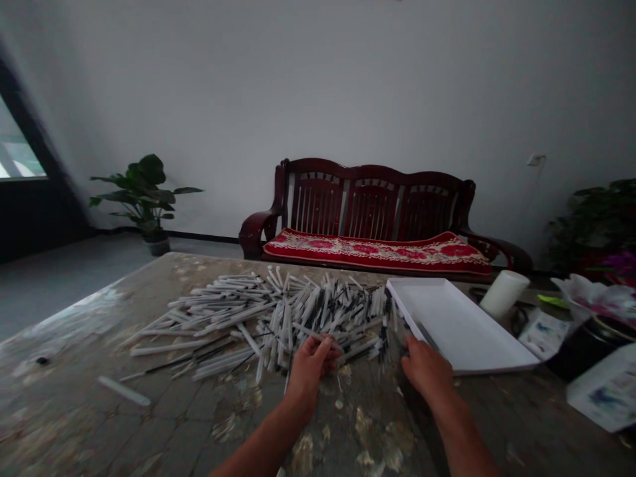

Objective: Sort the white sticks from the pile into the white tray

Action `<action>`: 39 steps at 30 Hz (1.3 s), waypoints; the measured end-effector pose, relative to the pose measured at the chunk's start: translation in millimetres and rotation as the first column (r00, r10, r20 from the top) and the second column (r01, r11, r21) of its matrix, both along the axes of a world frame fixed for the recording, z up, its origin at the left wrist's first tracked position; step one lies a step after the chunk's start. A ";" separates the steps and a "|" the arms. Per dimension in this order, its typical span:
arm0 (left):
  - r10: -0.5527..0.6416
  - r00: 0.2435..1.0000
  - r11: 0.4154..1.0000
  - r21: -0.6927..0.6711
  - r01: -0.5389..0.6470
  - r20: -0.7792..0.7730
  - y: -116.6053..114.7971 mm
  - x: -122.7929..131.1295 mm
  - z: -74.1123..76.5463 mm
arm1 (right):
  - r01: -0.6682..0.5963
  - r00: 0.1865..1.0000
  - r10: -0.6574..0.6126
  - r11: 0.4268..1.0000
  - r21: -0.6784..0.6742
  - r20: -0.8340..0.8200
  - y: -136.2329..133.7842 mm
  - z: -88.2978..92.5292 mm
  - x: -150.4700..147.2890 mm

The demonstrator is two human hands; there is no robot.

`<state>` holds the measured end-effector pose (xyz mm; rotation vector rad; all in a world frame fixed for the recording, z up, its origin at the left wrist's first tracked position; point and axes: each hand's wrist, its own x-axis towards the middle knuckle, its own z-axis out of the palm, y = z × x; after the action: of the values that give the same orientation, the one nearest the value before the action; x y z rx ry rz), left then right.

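Left-hand fingers curl loosely on a heap of white pens, grip unclear; right-hand fingers lie open at its edge, just beside a white tray.

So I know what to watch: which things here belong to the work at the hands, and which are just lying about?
Part of the work: left hand, right hand, pile of white-and-black sticks, probably the white tray.
Lying about: white cylinder, potted plant, red-cushioned wooden bench.
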<state>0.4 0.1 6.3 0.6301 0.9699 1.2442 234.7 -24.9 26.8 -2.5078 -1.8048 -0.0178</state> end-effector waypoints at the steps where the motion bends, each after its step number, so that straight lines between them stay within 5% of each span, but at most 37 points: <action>1: 0.000 0.999 1.000 -0.010 0.000 0.033 -0.4 -0.1 0.9 | -0.030 0.999 0.030 0.998 0.046 -0.014 -0.9 -0.1 -1.6; 4: 0.013 0.992 0.998 -0.055 -0.006 0.127 -0.6 -1.0 4.2 | -0.182 0.968 0.215 0.956 0.229 -0.128 -2.8 -0.1 -13.2; 8: 0.068 0.975 0.993 -0.107 -0.047 0.211 1.4 -3.2 8.5 | -0.366 0.788 0.509 0.840 0.401 -0.346 -5.6 -0.5 -37.2; 14: 0.113 0.961 0.989 -0.123 -0.084 0.252 0.8 -4.9 15.4 | -0.413 0.626 0.625 0.773 0.481 -0.466 -10.7 0.4 -57.2; 32: 0.098 0.956 0.990 -0.124 -0.066 0.275 0.1 -3.0 13.6 | -0.355 0.638 0.607 0.778 0.518 -0.473 -9.7 -0.9 -59.4; 39: 0.077 0.982 0.996 -0.058 -0.068 0.171 2.5 -2.3 5.4 | -0.387 0.683 0.648 0.712 0.586 -0.337 -13.8 2.1 -64.8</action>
<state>-1.9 2.6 11.7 0.4414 0.8836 1.3108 169.8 -38.6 28.9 -1.3861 -1.9051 0.2061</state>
